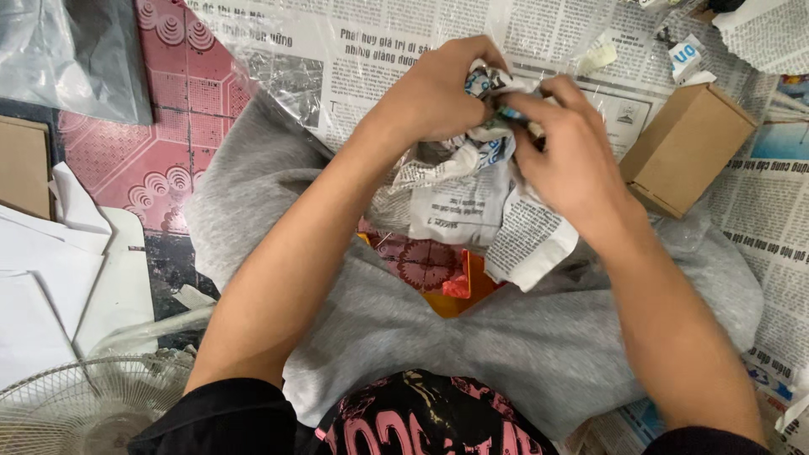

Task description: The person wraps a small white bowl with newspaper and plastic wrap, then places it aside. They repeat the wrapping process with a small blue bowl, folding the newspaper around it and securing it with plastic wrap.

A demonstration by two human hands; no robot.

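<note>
My left hand [434,93] and my right hand [566,152] both grip a crumpled sheet of newspaper [472,194] above my lap. The upper part of the sheet is bunched tight between the fingers of the two hands. Its loose lower part hangs down over my grey trousers [472,337]. Whatever may be wrapped inside the bunched paper is hidden.
A small brown cardboard box [687,147] lies to the right on spread newspaper [404,42]. Clear plastic film [286,76] covers part of it. White card sheets [50,278] and a fan grille [93,404] are at the left, with a grey plastic bag [76,50] above.
</note>
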